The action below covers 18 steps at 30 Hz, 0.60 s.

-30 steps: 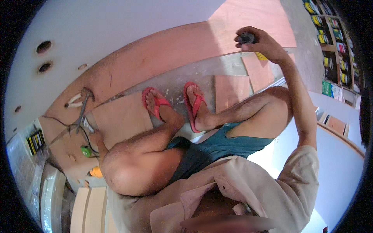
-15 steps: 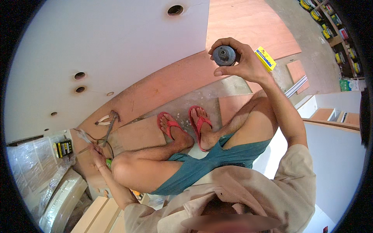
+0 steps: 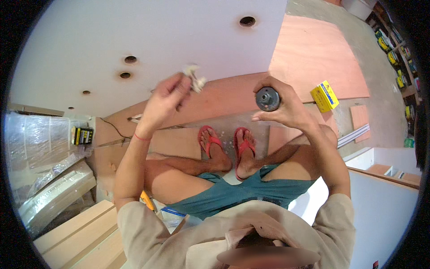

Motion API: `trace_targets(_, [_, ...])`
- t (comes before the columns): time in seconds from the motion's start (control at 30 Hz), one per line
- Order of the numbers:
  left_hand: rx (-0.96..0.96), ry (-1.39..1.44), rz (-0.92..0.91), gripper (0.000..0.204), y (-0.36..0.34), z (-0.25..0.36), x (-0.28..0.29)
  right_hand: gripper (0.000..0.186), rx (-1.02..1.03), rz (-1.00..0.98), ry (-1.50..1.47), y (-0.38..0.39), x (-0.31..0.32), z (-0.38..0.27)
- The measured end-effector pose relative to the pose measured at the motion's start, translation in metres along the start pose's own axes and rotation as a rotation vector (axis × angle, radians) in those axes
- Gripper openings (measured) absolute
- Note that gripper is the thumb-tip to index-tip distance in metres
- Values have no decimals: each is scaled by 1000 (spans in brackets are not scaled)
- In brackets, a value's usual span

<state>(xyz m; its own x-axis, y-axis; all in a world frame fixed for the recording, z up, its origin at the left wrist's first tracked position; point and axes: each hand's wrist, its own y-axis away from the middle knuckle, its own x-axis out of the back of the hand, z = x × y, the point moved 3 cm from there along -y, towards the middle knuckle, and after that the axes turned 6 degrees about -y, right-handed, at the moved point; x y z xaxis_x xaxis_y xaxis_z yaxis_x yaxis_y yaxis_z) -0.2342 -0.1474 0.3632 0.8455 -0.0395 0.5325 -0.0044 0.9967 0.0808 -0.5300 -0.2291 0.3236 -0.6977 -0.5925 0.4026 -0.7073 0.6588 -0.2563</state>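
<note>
My right hand (image 3: pixel 286 104) curls round a dark grey, round metal tool head (image 3: pixel 268 99). A hollow hub in its middle faces up, much like the back of a hole saw. Raised over the floor boards, my left hand (image 3: pixel 172 96) pinches a small bundle of whitish pieces (image 3: pixel 195 80), too blurred to name. The bundle hangs apart from the tool head, to its left. Beyond it spreads a large white panel (image 3: pixel 188 36), with several round holes, some brown at the rim.
A yellow and blue box (image 3: pixel 325 96) stands right of my right hand, by a pinkish plywood sheet (image 3: pixel 313 58). Plastic-wrapped panels (image 3: pixel 38 143) and a black and yellow box (image 3: pixel 82 135) are at left. Pale planks (image 3: pixel 85 228) lie lower left; shelves (image 3: pixel 401 67) stand far right.
My left hand has come up from the floor at lower left, bringing the whitish pieces toward the middle. The right hand still holds the tool head, now slightly lower right. The view has shifted.
</note>
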Motion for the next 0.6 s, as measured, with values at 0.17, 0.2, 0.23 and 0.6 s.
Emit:
trace_targets(0.17, [30, -59, -172, 38, 17, 3, -48, 63, -50, -16, -103, 3, -32, 21])
trace_targets(0.2, [74, -105, -186, 38, 20, 2, -53, 63, -67, -15, -102, 2, -39, 24])
trace_targets(0.23, [-42, -210, -153, 39, 20, 5, -55, 63, -91, -18, -102, 2, -43, 28])
trace_targets(0.6, [76, -71, -240, 51, 25, -25, -57, 74, -83, -149, -48, -15, -81, 21])
